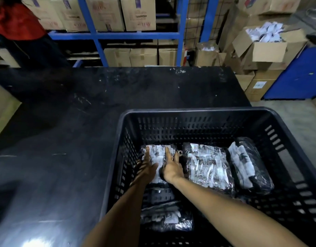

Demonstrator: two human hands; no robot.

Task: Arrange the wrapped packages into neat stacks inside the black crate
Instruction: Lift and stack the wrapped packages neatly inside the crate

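I am pressing both hands flat onto one dark, plastic-wrapped rectangular package with white printed patches (pixel 158 154), which is lying in the far left corner of the black slotted plastic crate (pixel 198 114). My left hand (pixel 148 165) is spread wide, fingers (pixel 147 152) straight and pointing away from me, the palm lying on the left part of the package; it is gripping nothing, only touching the wrap. My right hand (pixel 172 166) is just beside it, also open, fingers extended along the package's right edge, with the fingertips reaching into the narrow gap toward the neighbouring package; whether they are curling under the edge I cannot tell. Both forearms are reaching forward and down over the near wall of the crate, the left one close to the crate's left wall, the right one crossing in from the right. A second wrapped package (pixel 207 166) is lying flat in the middle of the crate, just right of my right hand, and a third (pixel 250 163) is leaning tilted against it on the crate's right side. A fourth wrapped package (pixel 164 218) is lying nearer to me between my forearms. The crate is sitting on a scuffed black tabletop (pixel 82 104).
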